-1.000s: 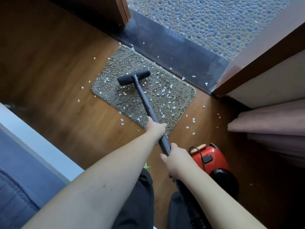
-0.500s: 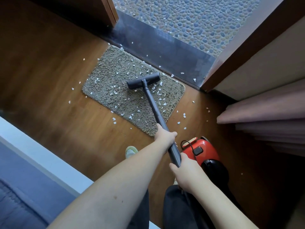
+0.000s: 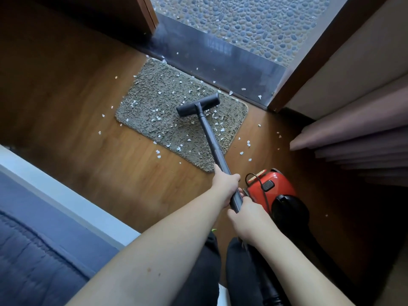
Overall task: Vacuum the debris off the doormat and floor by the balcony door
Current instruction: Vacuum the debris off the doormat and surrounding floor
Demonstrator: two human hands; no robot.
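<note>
Debris (image 3: 158,118): white flecks all over the mat, more on the floor at 3 and 9 o'clock of it, some along the sill at 12. Plenty left to lift!
Mat (image 3: 154,93): grey shag, lying flat against the sill so it catches what comes in off the balcony.
Nozzle (image 3: 198,105): down on the mat's right half, near its 1 o'clock corner, working the thickest patch.
Wand (image 3: 212,140): slants back toward 6 o'clock for reach.
Left hand (image 3: 225,182): wrapped round the wand, forward, steering.
Right hand (image 3: 247,214): curled round the wand's lower end, driving the push.
Vacuum (image 3: 273,191): red body parked at 4 o'clock of the mat, close so the hose stays slack.
Sill (image 3: 220,56): dark strip, 5 or so flecks waiting.
</note>
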